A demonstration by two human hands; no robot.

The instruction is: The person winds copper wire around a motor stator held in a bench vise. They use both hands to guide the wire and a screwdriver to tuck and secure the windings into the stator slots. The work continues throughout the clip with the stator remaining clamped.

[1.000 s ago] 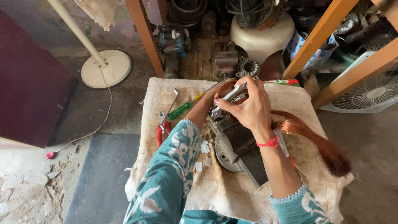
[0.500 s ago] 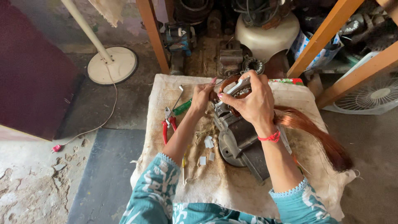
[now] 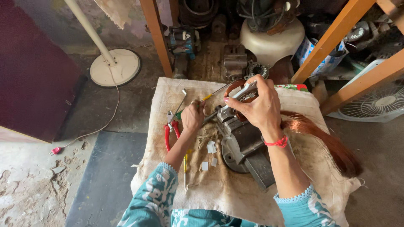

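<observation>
Grey metal motor [image 3: 244, 143] lies on the cloth-covered table [image 3: 176, 96]. I curl my right hand [image 3: 256, 107] around its top to keep it from moving. My left hand [image 3: 192, 117] pinches a thin tool [image 3: 210, 114], poking inside.

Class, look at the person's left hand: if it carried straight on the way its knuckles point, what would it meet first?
Probably the grey motor housing: the left hand points up and right toward it, holding a thin tool. Depth is unclear.
</observation>
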